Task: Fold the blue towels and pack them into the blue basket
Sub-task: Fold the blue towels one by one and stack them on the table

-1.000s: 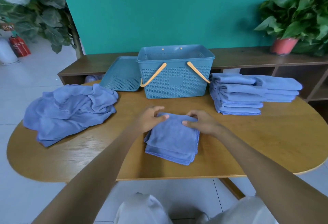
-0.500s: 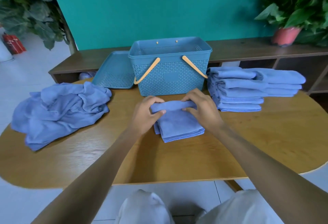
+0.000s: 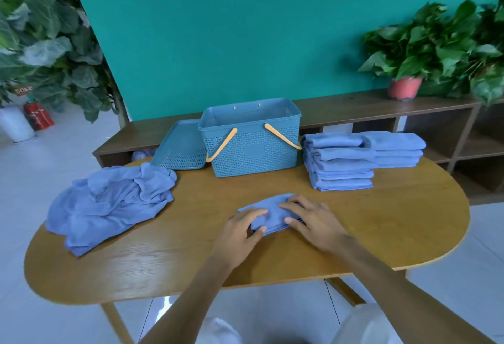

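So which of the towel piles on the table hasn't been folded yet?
The crumpled heap of towels at the table's left end. The stack right of the basket is folded flat, and the towel under both hands is folded too.

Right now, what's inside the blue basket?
The blue basket stands open; only its upper inner back and side walls show, with no towel rising above the rim. Its front wall hides the floor, so towels lying low cannot be ruled out.

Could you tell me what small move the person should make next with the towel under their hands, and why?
Probably lift the folded towel onto the stack of folded towels to the right. Both the left hand and right hand rest on it, it looks compactly folded, and the basket looks empty so far.
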